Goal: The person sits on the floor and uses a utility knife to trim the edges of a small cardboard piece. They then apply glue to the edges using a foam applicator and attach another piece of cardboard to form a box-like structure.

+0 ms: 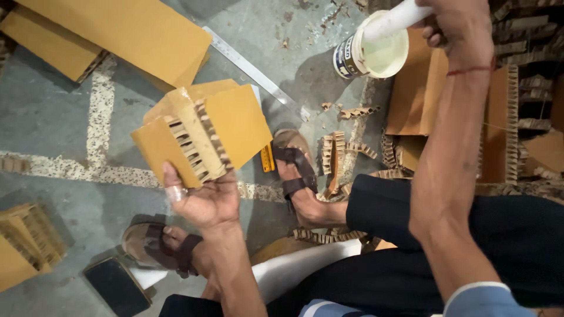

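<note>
My left hand (pixel 202 199) grips a cardboard piece (pixel 202 132) from below: flat tan panels with a corrugated strip edge running through the middle, held up over the floor. My right hand (pixel 455 26) reaches out at the top right and holds a white stick-like handle (pixel 396 17) that dips into an open tub of pale glue (pixel 373 50) standing on the floor. A red thread circles my right wrist.
Large cardboard sheets (pixel 117 35) lie at the top left, a metal ruler (pixel 252 70) beside them. Corrugated strips and scraps (pixel 338 152) litter the concrete floor by my sandalled feet (pixel 296 170). Cardboard stacks (pixel 508 123) at right, another piece (pixel 26 243) and a dark phone (pixel 117 287) at lower left.
</note>
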